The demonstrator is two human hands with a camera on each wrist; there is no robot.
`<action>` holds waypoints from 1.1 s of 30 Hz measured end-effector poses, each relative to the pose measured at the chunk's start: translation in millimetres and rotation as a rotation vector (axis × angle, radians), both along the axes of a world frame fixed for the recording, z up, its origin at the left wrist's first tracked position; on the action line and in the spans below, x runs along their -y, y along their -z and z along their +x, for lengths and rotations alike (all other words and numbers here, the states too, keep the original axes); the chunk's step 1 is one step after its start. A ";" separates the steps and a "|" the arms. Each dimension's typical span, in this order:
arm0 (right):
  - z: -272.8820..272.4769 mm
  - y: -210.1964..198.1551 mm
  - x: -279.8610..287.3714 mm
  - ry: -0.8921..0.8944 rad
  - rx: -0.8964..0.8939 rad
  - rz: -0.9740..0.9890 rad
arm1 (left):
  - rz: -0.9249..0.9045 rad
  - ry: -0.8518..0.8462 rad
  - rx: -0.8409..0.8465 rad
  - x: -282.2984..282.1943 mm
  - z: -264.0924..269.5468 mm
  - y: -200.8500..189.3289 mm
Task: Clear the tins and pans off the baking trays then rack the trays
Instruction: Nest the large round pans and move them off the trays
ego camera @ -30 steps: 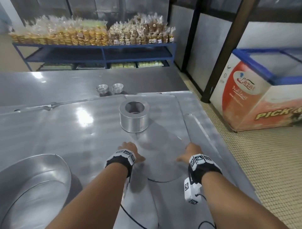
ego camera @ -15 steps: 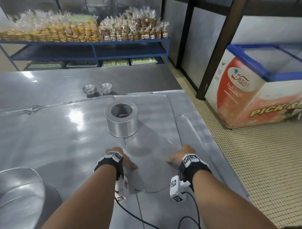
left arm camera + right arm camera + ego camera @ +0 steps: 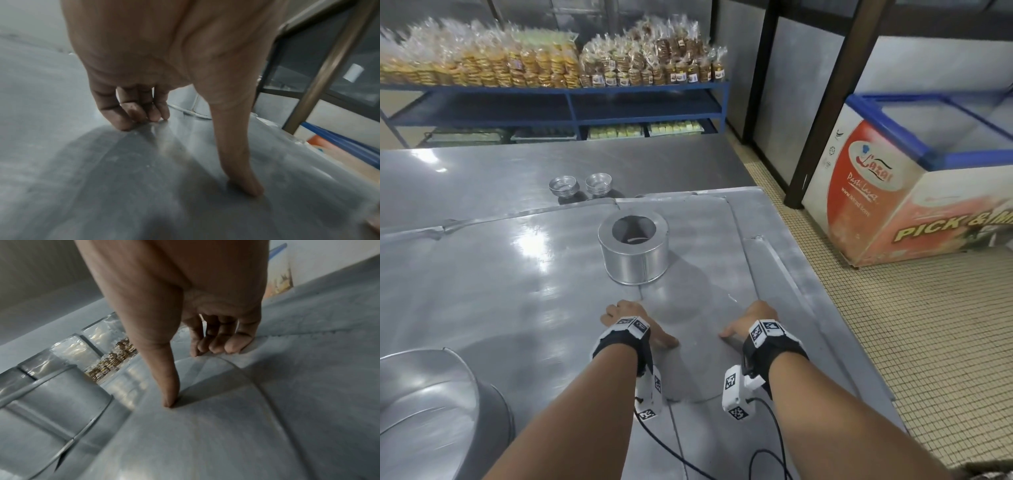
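A flat round metal disc (image 3: 697, 346) lies on the steel baking tray (image 3: 517, 274) in front of me. My left hand (image 3: 635, 320) holds its left edge: curled fingers (image 3: 141, 112) at the rim, thumb pressed on top of the disc (image 3: 123, 178). On the right edge my right hand (image 3: 748, 320) does the same, fingertips (image 3: 216, 348) hooked at the rim of the disc (image 3: 205, 443). Just beyond the disc a tall ring tin (image 3: 633, 253) stands upright, also close in the right wrist view as the ring tin (image 3: 51, 402).
Two stacks of small tins (image 3: 564, 186) (image 3: 598, 184) sit at the trays' far edge. A large round pan (image 3: 424, 411) is at the near left. The table drops off on the right to a tiled floor with a chest freezer (image 3: 893, 192). A blue shelf (image 3: 551, 102) holds packaged goods.
Both hands stay at the disc's edges. The head view has swung a little right, so the large pan sits further left and lower in the frame.
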State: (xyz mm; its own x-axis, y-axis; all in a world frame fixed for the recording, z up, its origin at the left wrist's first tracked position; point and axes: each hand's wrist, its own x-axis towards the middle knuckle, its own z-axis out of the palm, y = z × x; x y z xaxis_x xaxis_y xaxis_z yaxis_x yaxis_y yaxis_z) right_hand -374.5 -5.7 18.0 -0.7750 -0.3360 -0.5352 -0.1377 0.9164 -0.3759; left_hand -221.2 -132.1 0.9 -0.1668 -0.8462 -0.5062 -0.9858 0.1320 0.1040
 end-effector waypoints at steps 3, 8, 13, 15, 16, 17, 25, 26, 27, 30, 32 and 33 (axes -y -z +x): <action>-1.4 1.0 -2.3 0.010 0.022 -0.003 | 0.093 -0.034 -0.044 7.9 5.4 2.8; -13.6 -3.2 -10.7 0.089 0.141 -0.088 | 0.190 -0.093 -0.122 20.3 11.8 -3.7; -14.6 -14.3 -10.5 0.142 0.191 -0.235 | 0.152 -0.187 -0.326 26.2 26.7 -16.5; -9.4 -21.8 -8.1 0.150 0.178 -0.302 | 0.109 -0.179 -0.359 25.5 35.2 -27.9; -5.7 -26.8 -7.1 0.148 0.166 -0.340 | 0.091 -0.178 -0.374 27.5 40.3 -33.5; -0.9 -31.6 -5.2 0.143 0.151 -0.377 | 0.069 -0.176 -0.398 29.2 46.5 -41.3; 67.6 -71.7 24.6 0.020 0.012 -0.663 | -0.117 -0.153 -0.676 49.2 131.4 -92.5; 80.6 -77.8 30.0 0.006 -0.003 -0.681 | -0.144 -0.162 -0.691 51.4 145.8 -97.2; 93.3 -82.3 35.5 -0.004 -0.015 -0.698 | -0.165 -0.174 -0.702 53.1 160.6 -102.0; 135.2 -93.8 51.4 -0.015 0.000 -0.756 | -0.231 -0.211 -0.699 58.4 211.6 -114.8; 165.6 -100.0 61.0 -0.059 0.013 -0.788 | -0.269 -0.242 -0.694 60.7 247.4 -121.5; 179.7 -101.8 65.9 -0.090 0.019 -0.809 | -0.285 -0.258 -0.693 61.1 264.8 -124.6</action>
State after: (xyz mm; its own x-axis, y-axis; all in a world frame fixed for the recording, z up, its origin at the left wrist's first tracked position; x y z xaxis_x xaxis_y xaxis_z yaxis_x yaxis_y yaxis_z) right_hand -194.8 -71.6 119.8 -0.7200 -0.6847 -0.1131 -0.1843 0.3458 -0.9200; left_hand 43.6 -193.1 125.5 -0.1453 -0.9825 -0.1166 -0.7119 0.0220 0.7019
